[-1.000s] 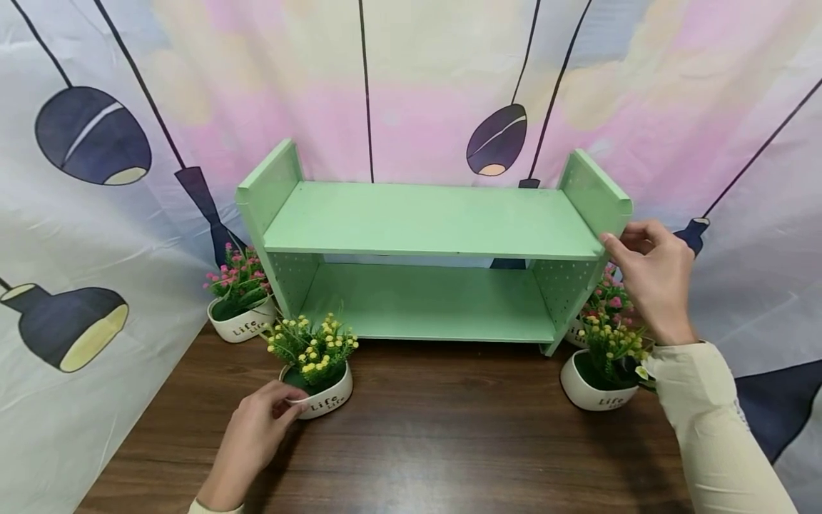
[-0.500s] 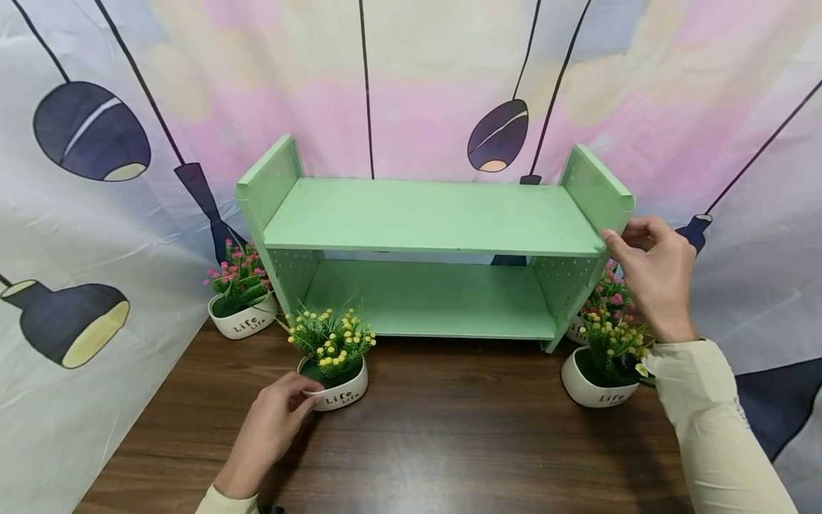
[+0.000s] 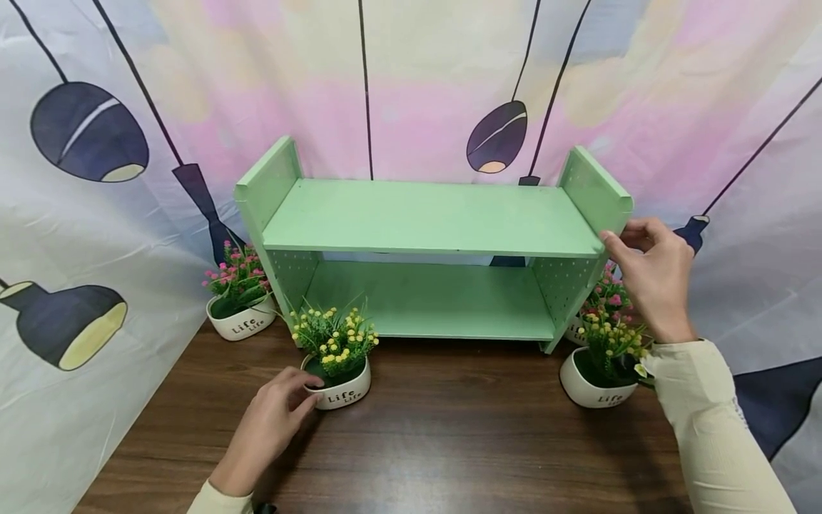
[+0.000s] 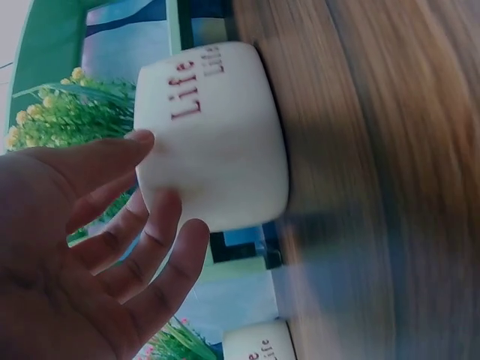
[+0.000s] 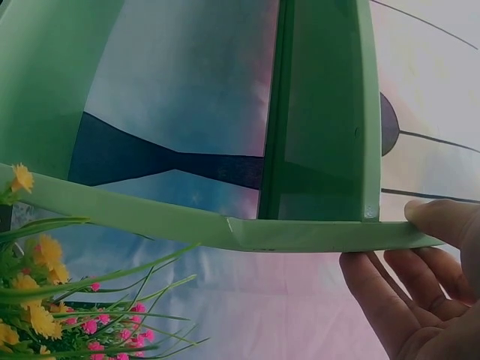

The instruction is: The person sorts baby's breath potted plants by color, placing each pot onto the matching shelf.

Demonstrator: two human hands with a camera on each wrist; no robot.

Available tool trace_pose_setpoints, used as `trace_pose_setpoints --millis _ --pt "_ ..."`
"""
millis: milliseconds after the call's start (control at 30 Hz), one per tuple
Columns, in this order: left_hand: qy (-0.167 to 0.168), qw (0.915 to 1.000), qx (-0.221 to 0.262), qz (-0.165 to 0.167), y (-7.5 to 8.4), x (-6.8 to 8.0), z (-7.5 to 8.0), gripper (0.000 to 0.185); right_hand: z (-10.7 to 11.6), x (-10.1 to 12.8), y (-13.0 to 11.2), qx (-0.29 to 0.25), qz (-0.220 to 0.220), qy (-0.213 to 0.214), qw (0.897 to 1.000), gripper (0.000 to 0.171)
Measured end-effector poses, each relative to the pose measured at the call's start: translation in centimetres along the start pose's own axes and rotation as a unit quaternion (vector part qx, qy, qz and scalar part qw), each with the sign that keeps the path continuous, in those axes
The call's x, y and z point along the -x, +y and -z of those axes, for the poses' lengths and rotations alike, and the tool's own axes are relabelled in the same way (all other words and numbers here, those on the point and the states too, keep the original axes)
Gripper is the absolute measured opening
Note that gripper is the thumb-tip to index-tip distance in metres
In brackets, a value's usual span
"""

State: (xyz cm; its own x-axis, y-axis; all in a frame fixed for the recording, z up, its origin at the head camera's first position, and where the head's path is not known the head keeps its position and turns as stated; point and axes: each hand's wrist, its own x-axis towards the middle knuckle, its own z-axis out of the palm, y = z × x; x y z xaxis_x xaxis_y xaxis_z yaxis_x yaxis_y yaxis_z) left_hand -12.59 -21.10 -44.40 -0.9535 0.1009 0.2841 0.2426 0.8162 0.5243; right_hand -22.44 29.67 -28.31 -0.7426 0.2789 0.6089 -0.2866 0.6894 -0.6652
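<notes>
- the left hand [image 3: 272, 421] holds the white pot of yellow flowers [image 3: 338, 382] at its rim, thumb against the side printed "life", the other fingers [image 4: 161, 259] loosely spread round the near wall; a light, half-open hold rather than a tight clasp
- that pot stands on the tabletop [image 3: 449, 442] just in front of the green shelf [image 3: 430, 214], near the shelf's left front foot and left of the tabletop's middle
- to handle it well, i judge the fingers should wrap lower on the ceramic body, since the glazed wall looks smooth and the plastic stems overhang the rim; keep it upright, and slide or lift it without brushing the shelf's side panel
- the right hand [image 3: 655, 275] pinches the front edge of the shelf's right side panel, thumb on top, fingers [image 5: 390, 300] curved beneath; it seems to steady the shelf, and should hold firm while the pot shifts
- left forearm comes in low from the near edge, wrist bent slightly inward; right arm in a pale sleeve [image 3: 713, 421] rises from the near right corner, wrist above a second yellow-flower pot [image 3: 600, 382]
- a pink-flower pot [image 3: 240, 307] sits by the shelf's left side at the far left edge; another pink one [image 3: 606, 293] is half hidden behind the right panel
</notes>
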Motion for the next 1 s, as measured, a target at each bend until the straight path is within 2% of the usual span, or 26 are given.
trace_pose_setpoints --millis 167,300,500,767,1000 --pt "-0.02 0.9998 -0.008 -0.003 -0.7 -0.4 0.1 0.016 0.0 -0.1 0.0 -0.005 0.003 0.005 1.0 0.033" --pt "-0.024 0.9996 -0.005 -0.015 -0.9 -0.8 -0.1 0.016 0.0 -0.1 0.0 -0.002 0.006 0.007 1.0 0.032" --pt "-0.01 0.9993 -0.013 -0.035 -0.9 -1.2 -0.4 0.017 -0.1 0.0 0.0 0.001 0.002 0.006 1.0 0.033" --pt "0.008 0.9973 -0.052 -0.051 -0.5 -1.3 -0.5 0.018 -0.1 -0.1 0.0 0.003 -0.005 0.002 1.0 0.034" --pt "0.033 0.9942 -0.06 -0.082 0.6 -1.3 0.4 0.02 -0.1 -0.1 -0.1 0.013 -0.006 0.0 1.0 0.035"
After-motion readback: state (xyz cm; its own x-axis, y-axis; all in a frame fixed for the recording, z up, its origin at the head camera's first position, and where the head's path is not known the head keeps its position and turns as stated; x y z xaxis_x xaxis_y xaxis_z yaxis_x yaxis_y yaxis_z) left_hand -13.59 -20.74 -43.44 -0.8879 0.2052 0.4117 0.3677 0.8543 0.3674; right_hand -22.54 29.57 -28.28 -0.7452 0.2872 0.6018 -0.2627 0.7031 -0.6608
